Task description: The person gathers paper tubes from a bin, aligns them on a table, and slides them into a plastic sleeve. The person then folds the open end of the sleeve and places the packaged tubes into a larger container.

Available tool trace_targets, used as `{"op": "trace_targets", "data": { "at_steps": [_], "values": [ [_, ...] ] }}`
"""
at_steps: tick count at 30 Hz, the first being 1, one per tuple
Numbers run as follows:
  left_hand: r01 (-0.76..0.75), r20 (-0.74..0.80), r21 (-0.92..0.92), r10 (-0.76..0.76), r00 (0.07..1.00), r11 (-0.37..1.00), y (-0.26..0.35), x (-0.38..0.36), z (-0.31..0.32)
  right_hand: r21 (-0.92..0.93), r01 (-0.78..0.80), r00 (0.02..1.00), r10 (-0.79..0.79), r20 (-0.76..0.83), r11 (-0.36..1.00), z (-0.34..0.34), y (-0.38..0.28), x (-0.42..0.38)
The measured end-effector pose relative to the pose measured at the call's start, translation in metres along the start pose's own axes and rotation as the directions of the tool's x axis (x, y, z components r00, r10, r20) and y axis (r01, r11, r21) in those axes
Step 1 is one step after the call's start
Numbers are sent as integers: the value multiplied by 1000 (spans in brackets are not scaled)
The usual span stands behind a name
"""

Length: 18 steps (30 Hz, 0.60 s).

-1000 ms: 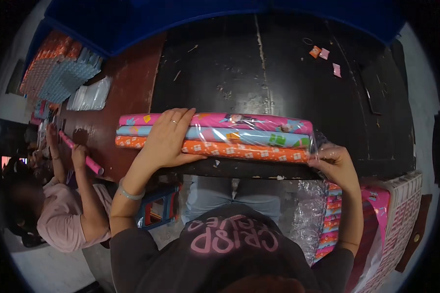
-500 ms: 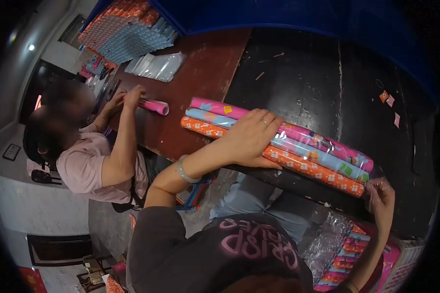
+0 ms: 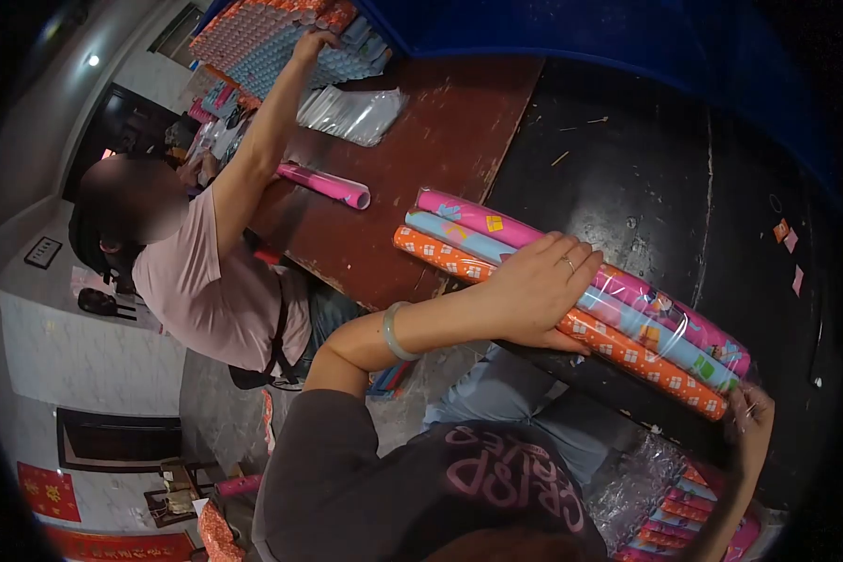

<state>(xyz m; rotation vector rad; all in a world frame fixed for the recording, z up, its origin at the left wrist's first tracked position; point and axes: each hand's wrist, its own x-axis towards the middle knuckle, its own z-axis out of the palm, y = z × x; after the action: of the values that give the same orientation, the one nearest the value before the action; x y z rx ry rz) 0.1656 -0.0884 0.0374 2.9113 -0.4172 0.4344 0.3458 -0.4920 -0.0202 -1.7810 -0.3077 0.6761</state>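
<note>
Three rolls of wrapping paper, pink (image 3: 464, 208), light blue (image 3: 473, 242) and orange (image 3: 618, 348), lie side by side in a clear plastic sleeve on the black table. My left hand (image 3: 545, 286) curves over the middle of this bundle, fingers across the top and thumb on the near side by the orange roll. At the bundle's right end, my right hand (image 3: 751, 412) is closed, fingers pinched on the end of the plastic sleeve. What lies between those fingertips is partly hidden.
A co-worker in a pink shirt (image 3: 192, 281) stands at the left, reaching toward a stack of rolls (image 3: 300, 66). A single pink roll (image 3: 328, 184) and clear plastic sleeves (image 3: 356, 112) lie on the red-brown table (image 3: 440, 122). More wrapped rolls (image 3: 674, 515) sit below right.
The view has shifted. The co-worker has let go of the pink roll and raised an arm to the stack. My hands stay on the bundle, the right one more tightly closed at its end.
</note>
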Motion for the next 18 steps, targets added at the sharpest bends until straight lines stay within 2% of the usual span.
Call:
{"op": "trace_targets", "data": {
  "at_steps": [1, 2, 4, 5, 7, 11, 13, 14, 16, 17, 18],
  "values": [
    [0, -4, -1, 0, 1000, 1000, 0, 0, 0, -6, 82, 996, -82, -26, 997, -1, 5, 3],
    [5, -4, -2, -5, 1000, 1000, 0, 0, 0, -8, 80, 997, -80, -21, 997, -5, 7, 5],
    [6, 14, 8, -6, 1000, 1000, 0, -1, 1, 68, 23, 989, -33, 146, 997, -5, -5, 5],
    [8, 15, 7, -8, 1000, 1000, 0, -2, 1, 68, 21, 989, -31, 148, 997, -1, -6, 2],
    [-4, 2, 22, 4, 1000, 1000, -1, -3, 1, 69, -131, 980, 140, -144, 989, 9, -9, -6],
    [2, 13, 7, -2, 1000, 1000, -1, -3, 2, 175, -235, 957, 259, -134, 956, 12, -27, -12],
    [1, 10, 7, -1, 1000, 1000, -2, -2, 3, 180, -247, 964, 223, 144, 952, 5, -31, -12],
    [11, 8, 1, -11, 1000, 1000, -2, -2, 3, 170, -254, 962, 230, 148, 952, 2, -28, -12],
    [-2, 6, 25, 2, 1000, 1000, -3, -3, 4, -161, -132, 988, 143, 61, 978, -5, -13, -14],
    [5, 3, 23, -5, 1000, 1000, -2, -4, 5, -166, -132, 987, 144, 65, 977, -4, -5, -15],
    [5, -4, 26, -5, 1000, 1000, -1, -4, 5, 4, -114, 993, 114, -25, 994, 1, -1, -17]
  ]
}}
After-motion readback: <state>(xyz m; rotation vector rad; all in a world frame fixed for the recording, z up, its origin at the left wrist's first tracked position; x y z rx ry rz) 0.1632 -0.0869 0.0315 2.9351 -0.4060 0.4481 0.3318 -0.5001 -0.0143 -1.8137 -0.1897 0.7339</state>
